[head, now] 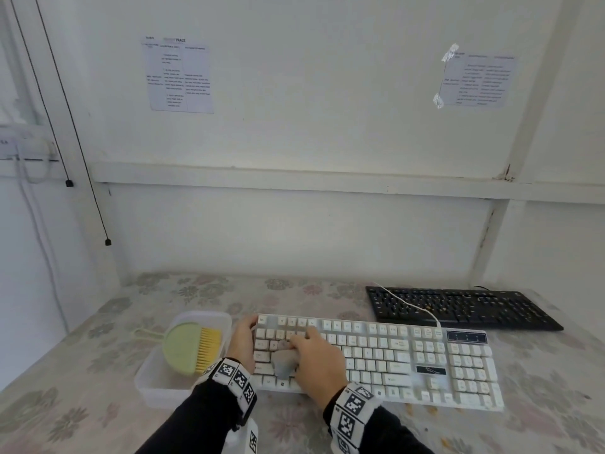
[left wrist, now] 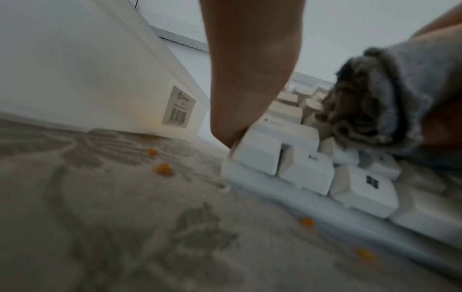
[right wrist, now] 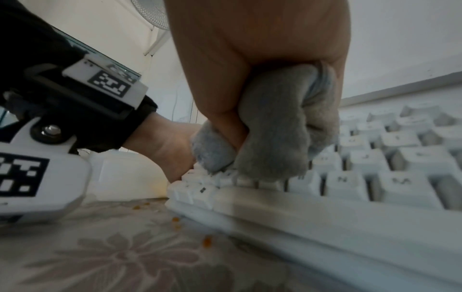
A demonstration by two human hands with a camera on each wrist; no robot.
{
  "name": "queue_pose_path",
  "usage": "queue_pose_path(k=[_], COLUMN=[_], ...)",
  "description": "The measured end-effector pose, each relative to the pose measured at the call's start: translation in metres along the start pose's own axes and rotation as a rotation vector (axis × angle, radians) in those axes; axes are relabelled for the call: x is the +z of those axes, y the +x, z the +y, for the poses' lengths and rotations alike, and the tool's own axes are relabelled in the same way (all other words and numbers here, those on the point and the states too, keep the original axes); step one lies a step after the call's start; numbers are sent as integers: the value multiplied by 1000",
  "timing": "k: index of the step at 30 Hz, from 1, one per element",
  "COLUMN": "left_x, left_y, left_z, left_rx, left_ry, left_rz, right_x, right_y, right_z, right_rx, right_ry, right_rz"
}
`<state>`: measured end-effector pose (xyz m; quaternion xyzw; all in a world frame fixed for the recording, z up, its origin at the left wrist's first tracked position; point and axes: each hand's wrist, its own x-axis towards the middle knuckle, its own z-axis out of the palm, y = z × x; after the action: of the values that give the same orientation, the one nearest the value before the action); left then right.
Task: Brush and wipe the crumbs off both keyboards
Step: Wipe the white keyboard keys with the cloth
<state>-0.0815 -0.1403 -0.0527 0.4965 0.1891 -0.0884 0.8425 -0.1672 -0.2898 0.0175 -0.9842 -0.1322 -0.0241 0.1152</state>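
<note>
Wiping stage on white plastic keyboard [head: 376, 358], centre counter: right hand [head: 316, 360] fisted round grey fleece cloth [head: 284, 362]; left hand [head: 240, 342] steadying left edge, grip unclear. Black keyboard [head: 458, 308] at 2 o'clock apparently still crumbed.

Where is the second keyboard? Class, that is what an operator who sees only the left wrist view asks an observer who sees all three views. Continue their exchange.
Observer: The black plastic keyboard lies behind the right end of the white plastic keyboard.
Operator: Are there crumbs on it?
Observer: Yes, a few small orange specks show among its keys.
Operator: Where is the brush?
Observer: The green plastic brush with yellow bristles lies in the translucent white plastic tub, just left of the left hand.
</note>
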Motion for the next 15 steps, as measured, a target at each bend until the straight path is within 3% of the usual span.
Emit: queue_pose_path(k=[3, 15], left_x=[-1, -14], left_y=[-6, 8], left_z=[5, 0], left_rx=[-15, -59], left_ry=[14, 20], left_rz=[58, -10], right_x=[-5, -28], right_y=[-5, -34], right_z=[14, 88], right_rx=[57, 282], right_ry=[4, 63], right_rz=[4, 20])
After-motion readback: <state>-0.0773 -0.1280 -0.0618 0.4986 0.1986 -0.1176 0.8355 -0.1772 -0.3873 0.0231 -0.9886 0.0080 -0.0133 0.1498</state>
